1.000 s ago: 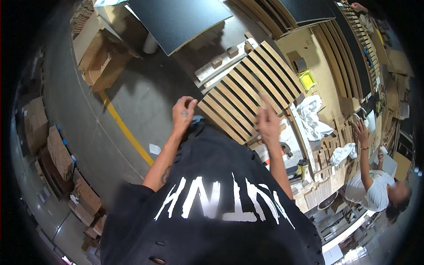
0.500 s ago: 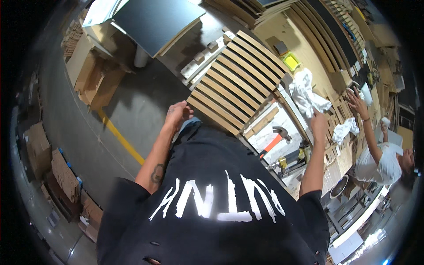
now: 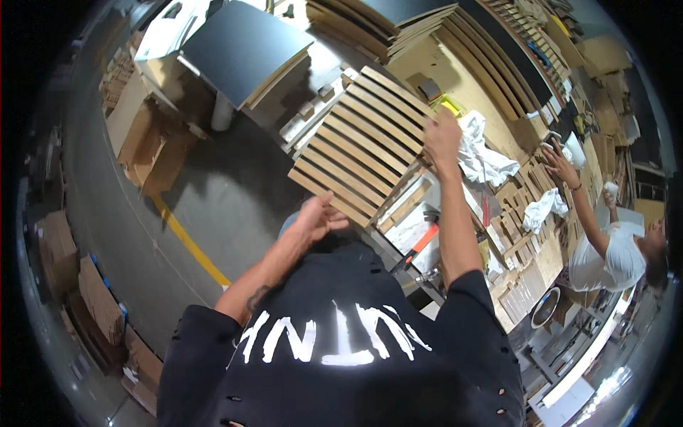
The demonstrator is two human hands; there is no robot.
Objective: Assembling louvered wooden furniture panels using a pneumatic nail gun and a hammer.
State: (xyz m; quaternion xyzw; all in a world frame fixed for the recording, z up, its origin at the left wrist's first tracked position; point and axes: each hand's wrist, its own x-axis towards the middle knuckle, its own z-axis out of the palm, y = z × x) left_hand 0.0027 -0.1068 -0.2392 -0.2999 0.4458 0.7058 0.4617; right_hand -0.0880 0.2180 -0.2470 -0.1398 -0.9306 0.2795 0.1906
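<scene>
Slat panel point(image 3: 363, 142), pale wood, parallel strips on cross-battens: held tilted over the bench point(image 3: 455, 75) edge at 12 o'clock from the wearer, apparently lifted clear so its near corner hangs over the floor. Right hand point(image 3: 442, 135) at the panel's 3 o'clock edge, fingers curled shut over the outermost slat, seemingly bearing the weight. Left hand point(image 3: 318, 217) at the panel's 6 o'clock corner, fingers spread and loosely bent, touching or just under the lowest slat; whether it grips cannot be told, though it looks placed to steady the low end. Dark board point(image 3: 242, 46), rectangular, at 11 o'clock on a white post. Cardboard boxes point(image 3: 149, 135), brown, flattened and stacked, at 10 o'clock beside the floor's yellow line point(image 3: 188, 242); more cartons point(image 3: 99, 302) at 8 o'clock along the wall. White rags point(image 3: 484, 156), crumpled, at 2 o'clock on the bench, just beside the right hand. Yellow tray point(image 3: 449, 107), small, at 1 o'clock behind the panel. Orange-handled tool point(image 3: 425, 238) at 3 o'clock below the panel. Co-worker point(image 3: 605, 249), white shirt, at 3 o'clock, hands raised to the shelving.
</scene>
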